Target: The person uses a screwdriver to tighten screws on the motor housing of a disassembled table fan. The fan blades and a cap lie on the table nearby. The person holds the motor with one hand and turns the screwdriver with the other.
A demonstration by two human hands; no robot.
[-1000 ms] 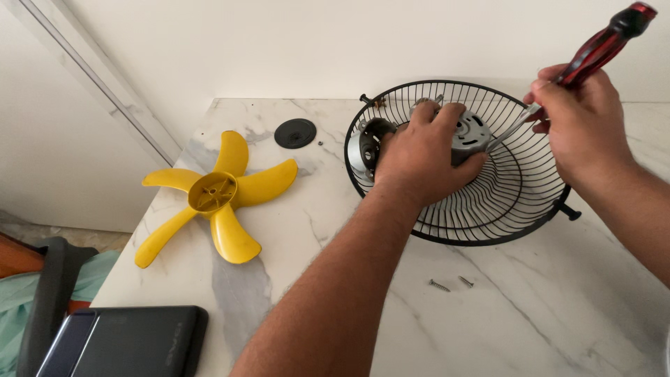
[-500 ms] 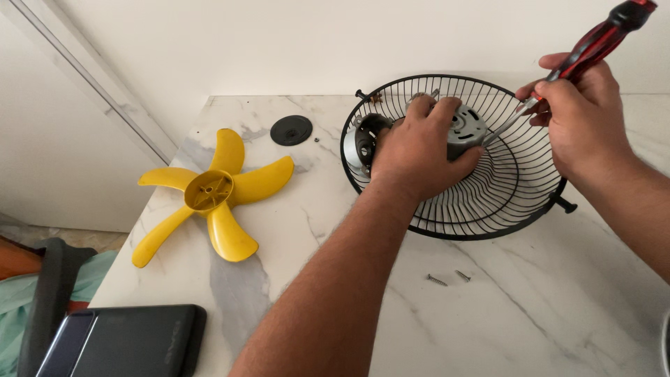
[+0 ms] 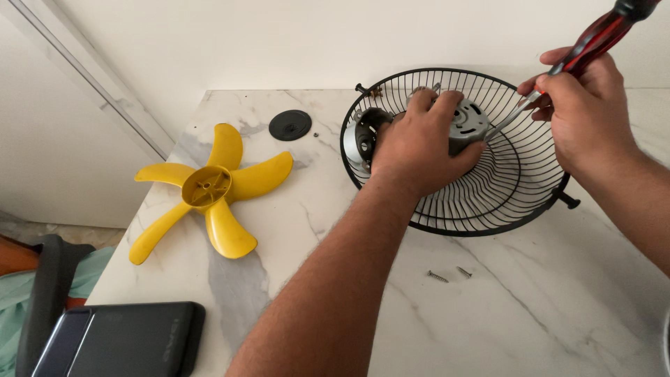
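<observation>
White marble with grey veins makes up the tabletop [image 3: 544, 314], set against a plain pale wall. On it sits a black wire fan guard [image 3: 488, 202], dished upward, with a grey motor [image 3: 469, 122] at its centre. The left hand [image 3: 422, 150] lies over the motor, its fingers [image 3: 419, 101] curled and clamped on the housing. The right hand [image 3: 583, 115] is closed around a red-handled screwdriver [image 3: 593, 38], fingers wrapped tight on the handle, and the metal shaft slants down to the motor's right side. 2 loose screws [image 3: 447, 274] lie on the marble just in front of the guard. Well to the left rests a yellow fan blade [image 3: 209, 188] with 5 vanes, and beyond it a round black cap [image 3: 289, 124]. A dark flat case [image 3: 118, 338] sits at the near left edge.
</observation>
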